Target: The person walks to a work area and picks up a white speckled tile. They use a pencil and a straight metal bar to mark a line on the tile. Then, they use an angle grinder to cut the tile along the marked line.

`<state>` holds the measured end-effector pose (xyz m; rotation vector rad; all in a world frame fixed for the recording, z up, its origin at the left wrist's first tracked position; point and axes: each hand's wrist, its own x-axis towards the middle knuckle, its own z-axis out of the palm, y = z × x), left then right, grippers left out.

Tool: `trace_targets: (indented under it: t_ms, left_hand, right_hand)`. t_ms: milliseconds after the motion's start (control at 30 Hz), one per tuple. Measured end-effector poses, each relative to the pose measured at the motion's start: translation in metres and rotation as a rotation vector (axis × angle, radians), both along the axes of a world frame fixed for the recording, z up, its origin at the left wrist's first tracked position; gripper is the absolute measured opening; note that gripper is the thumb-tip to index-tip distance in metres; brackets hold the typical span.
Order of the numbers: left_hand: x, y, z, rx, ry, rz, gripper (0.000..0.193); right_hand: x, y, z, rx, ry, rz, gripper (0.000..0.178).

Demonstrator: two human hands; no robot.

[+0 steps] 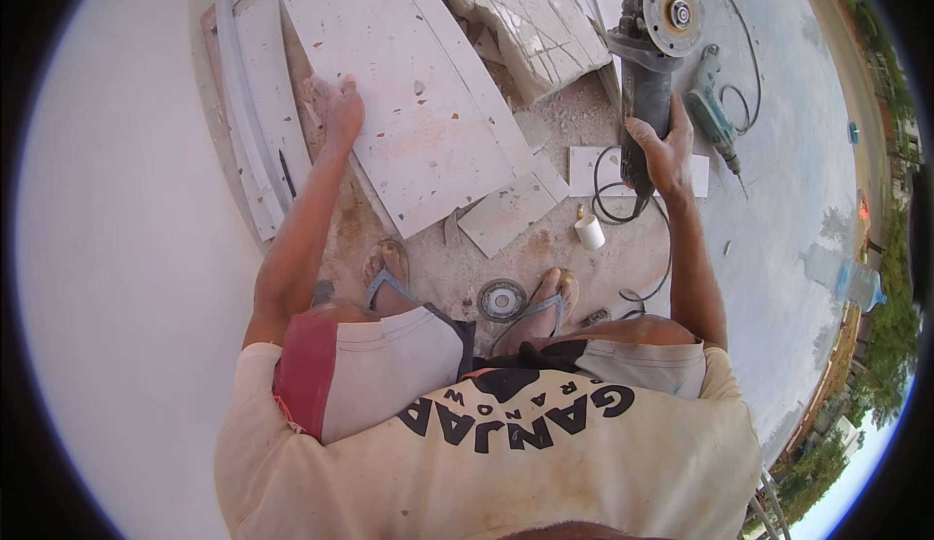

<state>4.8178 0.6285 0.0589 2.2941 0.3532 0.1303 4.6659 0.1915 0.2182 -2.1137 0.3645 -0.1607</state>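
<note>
**Large white speckled panel (409,102) by the left hand (341,112), angle grinder (646,92) in the right hand (665,154)**

A dusty floor (778,165) spreads beneath everything, its right part smooth and pale. The panel lies slantwise ahead of the person's sandalled feet, brown chips and spots scattered over its face. The left hand is at its left edge, the thumb toward the top face; the other fingers are partly hidden, so I cannot tell whether they grip the edge or only rest there.

Just beyond the panel's right side lies a rough concrete slab (525,19), scored with crossing lines. The grinder is to the right of the slab, held upright in the picture with its disc end away from the person; the right hand's fingers are wrapped around its body. To its right, a green drill (715,112) lies on the floor, its bit pointing toward the person.

A smaller panel piece (514,211) sits by the large one's near corner. A round grey disc (501,301) lies between the feet, and a small white cup (589,232) is tipped over near the grinder's black cable (669,260).
</note>
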Motion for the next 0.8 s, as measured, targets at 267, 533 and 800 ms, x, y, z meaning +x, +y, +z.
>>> trace_targets:
  t_ms: [267, 533, 800]
  left_hand:
    - [-0.006, -0.014, 0.040, 0.188, 0.072, -0.131, 0.097]
    - [-0.172, -0.142, 0.121, -0.562, 0.393, -1.062, 0.100]
    - [-0.216, -0.192, 0.125, -0.672, 0.355, -1.071, 0.093]
  right_hand:
    - [0.008, 0.013, 0.014, 0.250, 0.109, 0.082, 0.050]
    - [-0.021, 0.047, -0.008, 0.389, 0.045, 0.088, 0.056]
    - [-0.040, 0.079, 0.011, 0.778, 0.241, 0.098, 0.035]
